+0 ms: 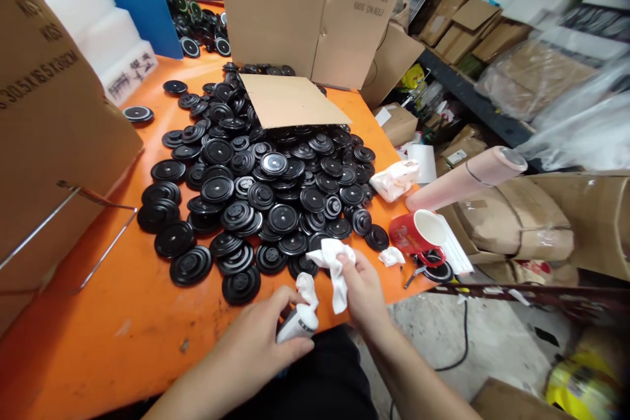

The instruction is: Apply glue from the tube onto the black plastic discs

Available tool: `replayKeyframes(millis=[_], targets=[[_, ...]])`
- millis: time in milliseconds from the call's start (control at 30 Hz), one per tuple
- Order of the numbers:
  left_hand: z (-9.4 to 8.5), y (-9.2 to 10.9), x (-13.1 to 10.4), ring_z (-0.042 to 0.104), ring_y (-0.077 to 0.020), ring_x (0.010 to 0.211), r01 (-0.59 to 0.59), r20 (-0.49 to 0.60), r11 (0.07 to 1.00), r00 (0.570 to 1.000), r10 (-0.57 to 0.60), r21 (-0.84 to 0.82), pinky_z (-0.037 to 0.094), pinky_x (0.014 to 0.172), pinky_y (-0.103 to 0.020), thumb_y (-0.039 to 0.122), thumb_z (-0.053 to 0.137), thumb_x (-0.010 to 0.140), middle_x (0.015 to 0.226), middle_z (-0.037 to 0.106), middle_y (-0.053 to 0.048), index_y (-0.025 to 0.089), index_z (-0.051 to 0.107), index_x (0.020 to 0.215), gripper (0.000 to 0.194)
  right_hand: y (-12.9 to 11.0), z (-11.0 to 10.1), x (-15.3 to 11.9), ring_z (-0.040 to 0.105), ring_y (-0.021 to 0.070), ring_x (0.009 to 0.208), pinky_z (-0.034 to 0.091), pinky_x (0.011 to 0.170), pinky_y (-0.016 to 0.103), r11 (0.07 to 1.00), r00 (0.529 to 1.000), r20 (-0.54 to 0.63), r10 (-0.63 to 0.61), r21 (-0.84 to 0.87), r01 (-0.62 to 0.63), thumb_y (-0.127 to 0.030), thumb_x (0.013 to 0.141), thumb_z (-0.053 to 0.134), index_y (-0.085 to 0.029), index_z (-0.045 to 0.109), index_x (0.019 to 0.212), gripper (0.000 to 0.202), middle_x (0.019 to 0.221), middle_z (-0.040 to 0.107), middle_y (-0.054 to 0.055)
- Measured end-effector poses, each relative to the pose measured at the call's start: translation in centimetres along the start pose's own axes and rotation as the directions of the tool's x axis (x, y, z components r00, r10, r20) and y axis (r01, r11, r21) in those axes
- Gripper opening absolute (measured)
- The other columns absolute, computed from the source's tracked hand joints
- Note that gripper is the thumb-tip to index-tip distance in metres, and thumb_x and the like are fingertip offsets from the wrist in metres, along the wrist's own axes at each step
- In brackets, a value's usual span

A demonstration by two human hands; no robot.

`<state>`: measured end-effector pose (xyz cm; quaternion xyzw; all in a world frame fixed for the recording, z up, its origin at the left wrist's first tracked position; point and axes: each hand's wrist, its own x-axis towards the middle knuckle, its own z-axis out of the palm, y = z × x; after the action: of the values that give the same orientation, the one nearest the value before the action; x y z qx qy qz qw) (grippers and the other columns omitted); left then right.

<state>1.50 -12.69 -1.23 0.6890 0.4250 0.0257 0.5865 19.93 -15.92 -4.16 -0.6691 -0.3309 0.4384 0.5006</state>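
My left hand [268,331] is wrapped round a small white bottle [301,321] near the table's front edge. A crumpled bit of white tissue [307,290] sticks up beside the bottle's top, by my left fingers. To the right, my right hand [363,285] pinches a crumpled white tissue [337,269], which hangs down in front of a heap of black discs. The two hands are apart. The heap of round black discs [283,218] lies just beyond them on the orange table [113,335].
A flat cardboard piece [295,102] lies on the heap. At the right stand a red mug [406,233], a tissue pack [395,178] and a pink roll [467,178]. Large cartons [275,6] stand behind. A bent metal rod [111,246] is at the left.
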Motion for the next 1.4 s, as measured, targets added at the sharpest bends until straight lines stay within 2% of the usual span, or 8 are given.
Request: replayKeyframes(millis=[200, 433, 800, 933, 1100, 1167, 1300, 1400], targets=[[-0.3, -0.6, 0.0, 0.057, -0.0173, 0.08, 0.038, -0.016, 0.999, 0.999, -0.039, -0.024, 0.04, 0.07, -0.026, 0.035, 0.063, 0.071, 0.091, 0.064, 0.003, 0.027, 0.051, 0.103, 0.035, -0.7, -2.2, 1.4, 0.053, 0.0181, 0.074, 0.041, 0.067, 0.029, 0.996, 0.997, 0.079, 0.011, -0.087, -0.004, -0.048, 0.079, 0.055, -0.019, 0.061, 0.085, 0.03, 0.077, 0.06, 0.002], [-0.5, -1.2, -0.1, 0.057, -0.0165, 0.087, 0.005, 0.006, 0.99, 1.0, -0.005, -0.14, 0.041, 0.076, -0.025, 0.031, 0.065, 0.071, 0.096, 0.063, 0.003, 0.028, 0.052, 0.105, 0.037, -0.9, -2.2, 0.7, 0.052, 0.0162, 0.069, 0.04, 0.063, 0.027, 0.998, 0.985, 0.167, 0.044, -0.043, -0.037, -0.047, 0.079, 0.057, -0.02, 0.062, 0.082, 0.028, 0.074, 0.059, 0.0], [-0.3, -1.4, 0.0, 0.056, -0.0202, 0.101, -0.023, 0.025, 0.928, 0.999, 0.035, -0.372, 0.04, 0.087, -0.029, 0.026, 0.065, 0.071, 0.106, 0.063, -0.002, 0.023, 0.053, 0.105, 0.036, -1.1, 0.1, -1.4, 0.052, 0.0111, 0.068, 0.041, 0.063, 0.022, 0.956, 0.867, 0.486, 0.108, 0.19, -0.226, -0.04, 0.07, 0.07, -0.02, 0.063, 0.086, 0.026, 0.079, 0.06, -0.001], [-0.2, -1.3, 0.2, 0.058, -0.0206, 0.094, -0.013, 0.013, 0.953, 1.0, 0.017, -0.302, 0.042, 0.082, -0.028, 0.026, 0.064, 0.07, 0.098, 0.064, -0.001, 0.024, 0.055, 0.103, 0.034, -0.7, 0.1, -1.2, 0.053, 0.0141, 0.07, 0.043, 0.065, 0.025, 0.989, 0.956, 0.291, 0.036, 0.129, -0.076, -0.05, 0.075, 0.061, -0.019, 0.06, 0.08, 0.032, 0.075, 0.059, 0.001], [-0.1, -1.0, 0.1, 0.059, -0.0221, 0.086, 0.017, -0.138, 0.953, 0.988, -0.062, -0.301, 0.045, 0.073, -0.027, 0.031, 0.067, 0.063, 0.088, 0.066, -0.001, 0.024, 0.059, 0.095, 0.033, -1.1, -4.6, 0.2, 0.056, 0.0189, 0.079, 0.044, 0.071, 0.031, 0.988, 0.997, 0.049, -0.064, -0.136, 0.07, -0.045, 0.085, 0.048, -0.019, 0.06, 0.09, 0.029, 0.084, 0.063, 0.004], [0.2, -0.9, 0.1, 0.06, -0.0218, 0.086, 0.003, -0.2, 0.937, 0.977, -0.078, -0.351, 0.045, 0.075, -0.027, 0.033, 0.066, 0.063, 0.088, 0.066, -0.001, 0.024, 0.059, 0.096, 0.035, -1.3, -7.1, 0.5, 0.057, 0.02, 0.08, 0.044, 0.072, 0.031, 0.909, 0.988, 0.009, -0.152, -0.393, 0.143, -0.039, 0.086, 0.046, -0.02, 0.062, 0.088, 0.025, 0.085, 0.064, 0.004], [0.6, -1.0, 0.5, 0.059, -0.0224, 0.096, -0.012, -0.263, 0.89, 0.957, -0.121, -0.456, 0.045, 0.083, -0.029, 0.035, 0.066, 0.063, 0.102, 0.066, -0.004, 0.023, 0.057, 0.106, 0.045, -0.2, -10.2, 1.3, 0.057, 0.0208, 0.08, 0.043, 0.074, 0.033, 0.598, 0.925, 0.01, -0.38, -0.76, 0.254, -0.028, 0.084, 0.049, -0.019, 0.063, 0.086, 0.016, 0.084, 0.064, 0.006], [0.6, -1.0, 0.6, 0.057, -0.0243, 0.105, -0.016, -0.285, 0.861, 0.947, -0.151, -0.509, 0.043, 0.09, -0.032, 0.037, 0.069, 0.061, 0.115, 0.063, -0.006, 0.023, 0.056, 0.115, 0.057, 1.2, -10.6, 1.8, 0.056, 0.0214, 0.081, 0.044, 0.073, 0.034, 0.369, 0.88, 0.179, -0.441, -0.857, 0.359, -0.023, 0.084, 0.049, -0.02, 0.064, 0.088, 0.016, 0.084, 0.062, 0.008]])
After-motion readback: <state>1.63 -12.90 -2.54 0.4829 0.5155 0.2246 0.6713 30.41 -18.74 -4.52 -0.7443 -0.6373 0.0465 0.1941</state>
